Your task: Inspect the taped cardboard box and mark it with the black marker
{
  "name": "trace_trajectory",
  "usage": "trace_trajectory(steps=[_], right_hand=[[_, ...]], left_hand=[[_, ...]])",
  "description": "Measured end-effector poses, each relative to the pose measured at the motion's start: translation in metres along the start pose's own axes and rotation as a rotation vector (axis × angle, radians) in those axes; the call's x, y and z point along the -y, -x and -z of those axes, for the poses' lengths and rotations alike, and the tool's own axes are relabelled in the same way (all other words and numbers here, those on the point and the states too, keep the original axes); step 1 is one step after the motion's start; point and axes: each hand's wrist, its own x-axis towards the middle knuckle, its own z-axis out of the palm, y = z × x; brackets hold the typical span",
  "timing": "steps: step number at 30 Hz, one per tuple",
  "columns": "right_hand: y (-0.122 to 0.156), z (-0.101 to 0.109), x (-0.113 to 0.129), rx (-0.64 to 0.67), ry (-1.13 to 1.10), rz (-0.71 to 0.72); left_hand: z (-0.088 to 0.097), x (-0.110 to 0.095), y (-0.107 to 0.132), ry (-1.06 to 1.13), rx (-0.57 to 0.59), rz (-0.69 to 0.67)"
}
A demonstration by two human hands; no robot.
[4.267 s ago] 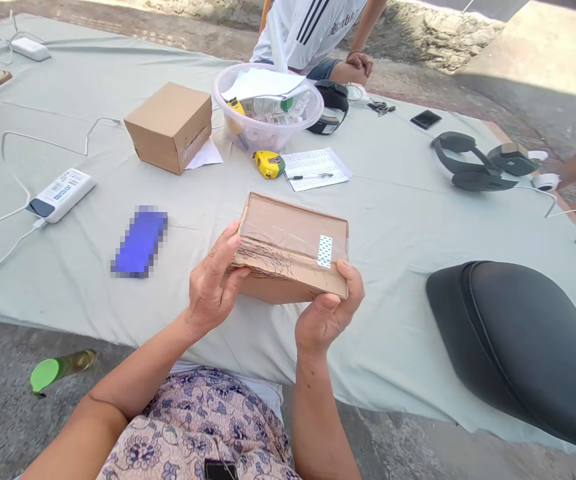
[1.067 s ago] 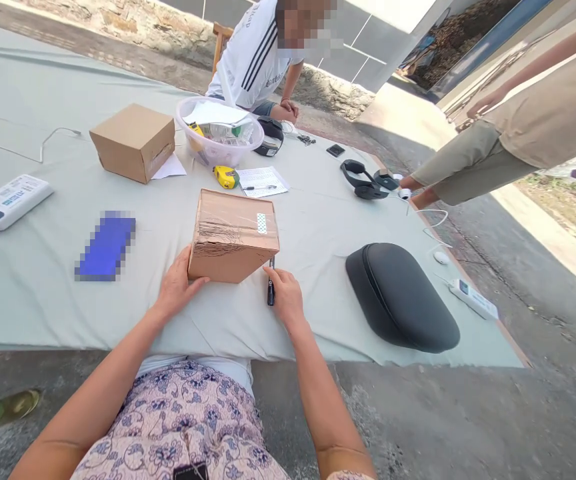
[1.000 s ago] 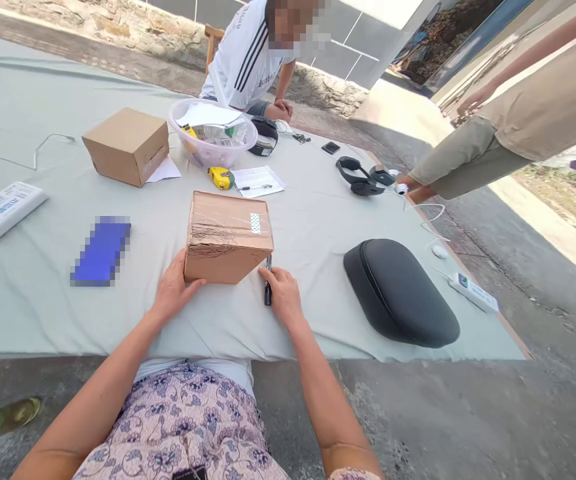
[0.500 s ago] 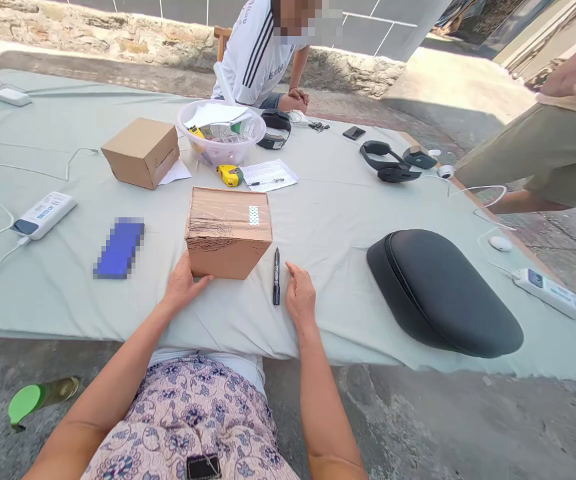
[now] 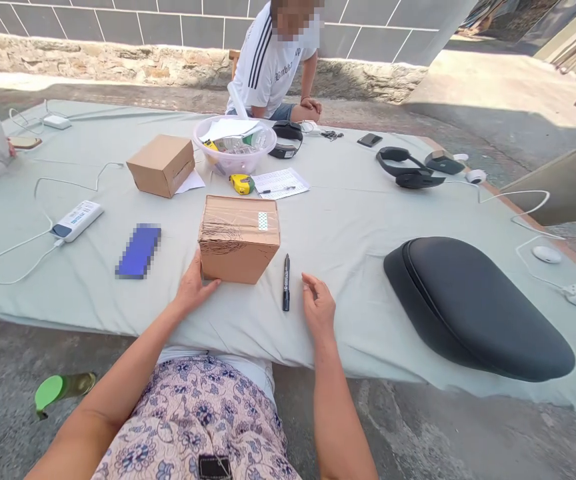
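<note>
A taped cardboard box (image 5: 239, 237) stands on the pale green cloth (image 5: 348, 220) in front of me. My left hand (image 5: 193, 290) rests against its near left corner with the fingers touching the box, holding nothing. A black marker pen (image 5: 286, 282) lies on the cloth just right of the box. My right hand (image 5: 319, 307) lies open on the cloth a little right of the pen, not touching it.
A second cardboard box (image 5: 162, 165), a plastic bowl of items (image 5: 233, 147), a yellow tape measure (image 5: 242, 184) and a printed sheet (image 5: 281, 183) lie beyond. A black cushion (image 5: 473, 307) is at right, a power bank (image 5: 77, 220) at left. A person sits across the cloth.
Earlier both hands held the box up; it now stands on the cloth. My right hand has let go of the pen and drawn back to the right of it.
</note>
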Motion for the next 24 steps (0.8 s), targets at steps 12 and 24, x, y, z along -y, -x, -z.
trace_trajectory(steps=[12,24], right_hand=[[0.086,0.064,0.008,0.118,0.054,-0.191],[0.074,0.058,0.053,-0.081,-0.059,-0.348]], left_hand=[[0.007,-0.003,0.08,-0.199,0.183,-0.09],[0.082,-0.034,0.105,0.394,0.568,0.225]])
